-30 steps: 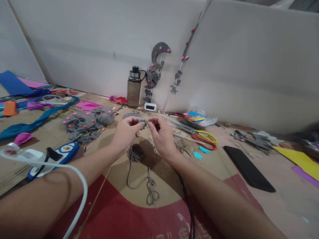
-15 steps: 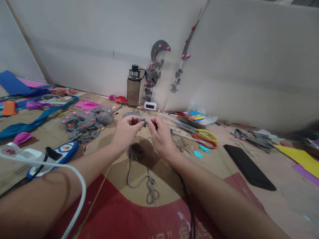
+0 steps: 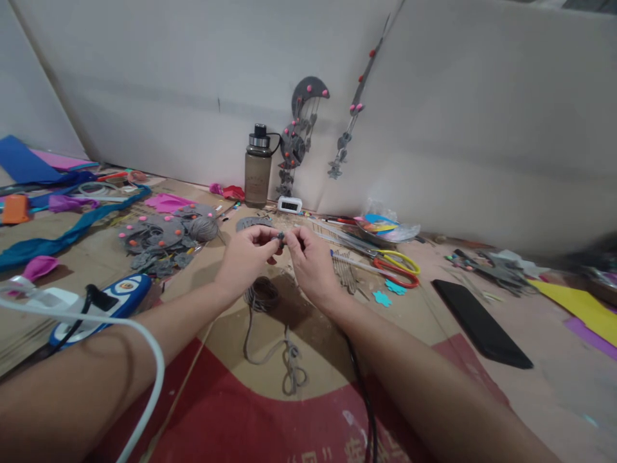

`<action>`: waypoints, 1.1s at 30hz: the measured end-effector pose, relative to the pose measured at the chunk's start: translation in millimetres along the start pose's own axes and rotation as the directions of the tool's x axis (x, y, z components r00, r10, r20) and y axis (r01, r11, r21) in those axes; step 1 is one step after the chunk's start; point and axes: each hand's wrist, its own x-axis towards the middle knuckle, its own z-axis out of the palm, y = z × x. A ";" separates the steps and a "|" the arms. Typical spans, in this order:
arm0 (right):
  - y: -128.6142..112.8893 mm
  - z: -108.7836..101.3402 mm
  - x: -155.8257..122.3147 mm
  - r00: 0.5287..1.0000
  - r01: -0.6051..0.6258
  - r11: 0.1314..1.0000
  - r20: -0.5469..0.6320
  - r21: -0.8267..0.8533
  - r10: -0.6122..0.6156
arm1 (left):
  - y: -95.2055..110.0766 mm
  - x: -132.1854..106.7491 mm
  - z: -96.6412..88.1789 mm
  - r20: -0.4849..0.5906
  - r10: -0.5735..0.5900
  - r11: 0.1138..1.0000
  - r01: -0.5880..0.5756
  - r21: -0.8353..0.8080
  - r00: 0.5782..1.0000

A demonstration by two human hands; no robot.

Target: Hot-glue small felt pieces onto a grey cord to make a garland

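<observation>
My left hand [image 3: 249,256] and my right hand [image 3: 311,260] meet above the middle of the cardboard-covered table, fingertips close together. Between them is a small dark grey piece [image 3: 281,238], mostly covered by the fingers; its exact kind cannot be made out. The left thumb and fingers pinch it. My right thumb and fingers are also closed at its right side. Below the hands lies a coil of grey cord [image 3: 261,294], its loose end running to a looped knot [image 3: 292,373] nearer to me.
Scissors [image 3: 398,273], cyan felt flowers [image 3: 382,298] and a black phone-like slab [image 3: 482,321] lie to the right. Behind stand a bottle [image 3: 258,173] and a small white clock [image 3: 290,204]. Grey felt pieces [image 3: 157,235] and a blue-white power strip [image 3: 108,305] are left. A white cable [image 3: 157,366] crosses my left forearm.
The small grey piece has turned and shows less between my fingertips. My left fingers have shifted slightly around it. The things on the table stay in place.
</observation>
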 end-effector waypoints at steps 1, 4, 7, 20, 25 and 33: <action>-0.6 -0.3 0.1 1.000 0.000 1.000 0.000 -0.004 0.000 | 0.3 -0.1 -0.1 0.003 0.001 1.000 -0.001 -0.001 1.000; -1.3 -0.8 0.4 1.000 -0.006 1.000 0.005 -0.011 0.006 | 1.8 -0.5 -0.1 0.008 0.001 1.000 -0.001 0.003 1.000; -0.5 -0.6 0.6 1.000 -0.016 1.000 0.012 -0.007 0.016 | 3.7 -1.5 0.3 0.005 0.001 1.000 -0.001 0.007 1.000; -2.0 0.2 0.9 0.998 -0.054 0.998 0.014 0.036 0.054 | 5.3 -3.3 -0.2 0.007 0.033 0.997 -0.033 0.073 0.999; -0.7 -0.2 0.9 0.998 -0.057 0.997 0.013 0.044 0.056 | 7.2 -4.8 -1.3 0.028 0.089 0.986 -0.092 0.136 0.996; -0.1 1.8 1.5 0.996 -0.067 0.995 0.060 0.072 0.063 | 4.8 0.6 -1.7 -0.040 -0.002 0.999 0.004 0.046 0.999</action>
